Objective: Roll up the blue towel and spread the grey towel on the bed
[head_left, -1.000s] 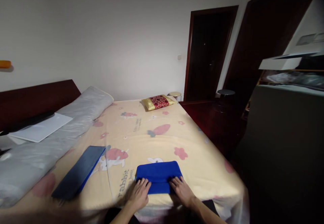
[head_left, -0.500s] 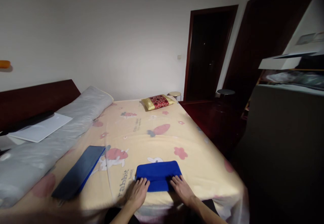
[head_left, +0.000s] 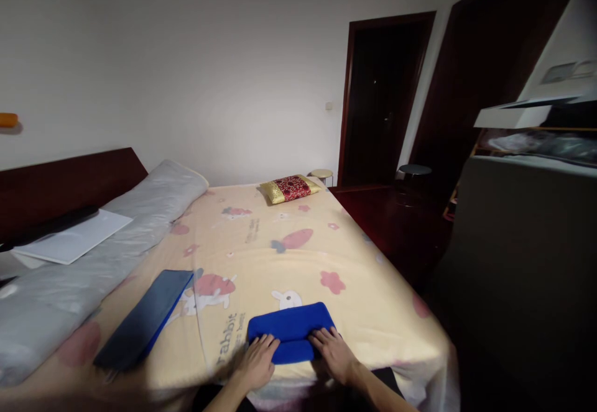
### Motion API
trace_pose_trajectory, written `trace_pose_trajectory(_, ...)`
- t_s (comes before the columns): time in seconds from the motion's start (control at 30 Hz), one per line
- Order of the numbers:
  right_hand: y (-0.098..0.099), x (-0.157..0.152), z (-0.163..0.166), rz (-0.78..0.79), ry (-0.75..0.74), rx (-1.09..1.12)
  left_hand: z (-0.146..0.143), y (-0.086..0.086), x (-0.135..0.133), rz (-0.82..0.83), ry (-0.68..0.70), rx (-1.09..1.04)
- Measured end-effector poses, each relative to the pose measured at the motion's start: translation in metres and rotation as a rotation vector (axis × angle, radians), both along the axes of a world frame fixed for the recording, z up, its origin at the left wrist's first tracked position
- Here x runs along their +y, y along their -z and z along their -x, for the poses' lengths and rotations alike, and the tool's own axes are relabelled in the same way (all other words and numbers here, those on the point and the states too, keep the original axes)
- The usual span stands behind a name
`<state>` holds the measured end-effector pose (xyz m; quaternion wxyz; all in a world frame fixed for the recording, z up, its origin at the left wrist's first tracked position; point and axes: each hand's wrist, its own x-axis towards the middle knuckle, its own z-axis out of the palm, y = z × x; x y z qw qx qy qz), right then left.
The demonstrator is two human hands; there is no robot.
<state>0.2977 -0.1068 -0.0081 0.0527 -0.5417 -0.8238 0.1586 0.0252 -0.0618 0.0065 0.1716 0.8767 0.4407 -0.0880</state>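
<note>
Blue cloth (head_left: 291, 322) is laid folded at the near edge of the bed (head_left: 373, 312), straight ahead of the person, slightly askew; a crease is seen running across it, with a narrower strip formed on the near side. Its left near corner is touched by the left hand (head_left: 259, 359), its right near corner by the right hand (head_left: 336, 353). Fingers of both hands are laid over the top of the cloth, slightly bent, and kept close together; thumbs are mostly hidden, so whether the cloth is pinched or only pressed cannot be told for either hand. Between the hands, the middle of the cloth is left uncovered. To the left, well apart from it, a dark cloth (head_left: 144, 319) is laid at a slant, blue being shown along its right side. Farther left, a grey quilt (head_left: 180, 182) is bundled along the headboard (head_left: 69, 179), with a white panel (head_left: 77, 238) rested on it. At the far end of the bed, a gold-and-red pillow (head_left: 291, 188) is placed.
</note>
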Motion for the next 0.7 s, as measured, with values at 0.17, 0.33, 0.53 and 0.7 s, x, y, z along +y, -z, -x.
trace_pose_trajectory(0.17,0.024,0.006,-0.008,0.056,0.075,-0.059,-0.001,-0.006,0.002,-0.006,-0.045,0.025)
trace_pose_trajectory(0.33,0.024,0.012,-0.007,0.139,0.258,-0.201,-0.005,0.003,0.007,-0.05,-0.242,0.139)
trace_pose_trajectory(0.53,0.011,0.007,-0.005,0.111,0.107,-0.085,-0.008,0.003,0.002,-0.042,-0.094,0.051)
trace_pose_trajectory(0.7,0.0,0.002,0.001,0.167,-0.077,0.025,-0.011,-0.015,-0.005,0.11,0.08,0.017)
